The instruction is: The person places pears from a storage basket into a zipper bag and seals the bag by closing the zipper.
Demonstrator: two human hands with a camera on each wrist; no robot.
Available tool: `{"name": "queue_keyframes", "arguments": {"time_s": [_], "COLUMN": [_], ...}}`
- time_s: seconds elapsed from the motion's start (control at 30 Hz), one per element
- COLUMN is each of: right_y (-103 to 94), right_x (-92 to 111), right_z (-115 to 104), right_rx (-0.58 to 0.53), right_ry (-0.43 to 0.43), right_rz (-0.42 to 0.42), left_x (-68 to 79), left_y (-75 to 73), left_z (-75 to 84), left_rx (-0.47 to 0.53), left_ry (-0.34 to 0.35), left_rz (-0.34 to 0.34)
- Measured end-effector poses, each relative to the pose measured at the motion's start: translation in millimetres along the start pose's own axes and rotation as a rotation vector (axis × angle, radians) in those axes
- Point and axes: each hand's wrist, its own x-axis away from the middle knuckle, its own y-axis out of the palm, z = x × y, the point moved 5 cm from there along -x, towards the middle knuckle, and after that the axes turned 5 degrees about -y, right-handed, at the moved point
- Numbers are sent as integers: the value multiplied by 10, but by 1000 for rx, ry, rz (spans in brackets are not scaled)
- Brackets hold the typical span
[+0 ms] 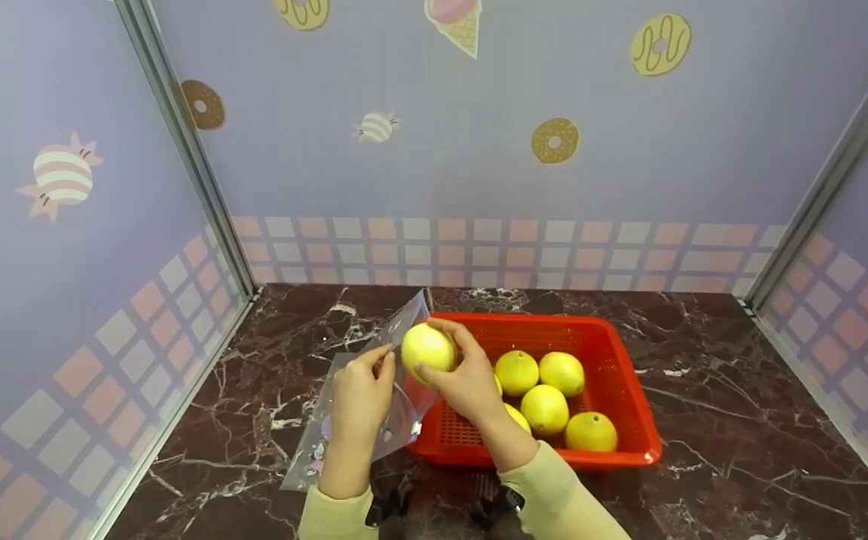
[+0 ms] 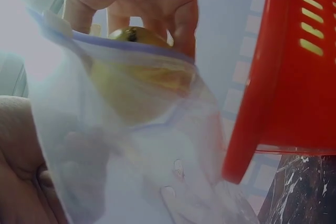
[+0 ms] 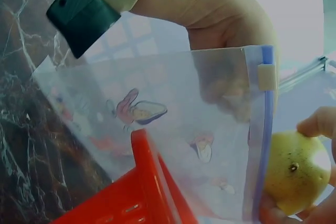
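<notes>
My right hand (image 1: 475, 382) grips a round yellow citrus fruit (image 1: 427, 351) at the mouth of a clear zip bag (image 3: 157, 77). In the left wrist view, the fruit's lower part (image 2: 131, 93) shows through the plastic, below the purple zip strip (image 2: 131, 48). My left hand (image 1: 362, 394) pinches the bag near its mouth; in the right wrist view its fingers are partly hidden behind the printed plastic. A pale slider (image 3: 266, 77) sits on the strip. The bag hangs tilted beside a red basket (image 1: 632, 397).
Several more yellow citrus fruits (image 1: 545, 409) lie in the basket, to the right of my hands. Underneath is a dark red marbled tabletop (image 1: 734, 420). Lilac printed panels (image 1: 464, 150) enclose it at the back and both sides.
</notes>
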Motion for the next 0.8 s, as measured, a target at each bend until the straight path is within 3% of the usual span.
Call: {"name": "queue_keyframes", "arguments": {"time_s": [0.33, 0.53, 0.8], "right_y": [121, 196, 205], "right_x": [-27, -50, -32], "right_z": [-19, 24, 28], "right_rx": [277, 334, 322], "right_ry": [23, 28, 25], "right_rz": [-189, -244, -228], "left_x": [25, 25, 16], "left_y": [27, 19, 26], "left_z": [16, 19, 3], "left_rx": [22, 37, 38], "left_ry": [39, 50, 28], "left_rz": [21, 39, 23]}}
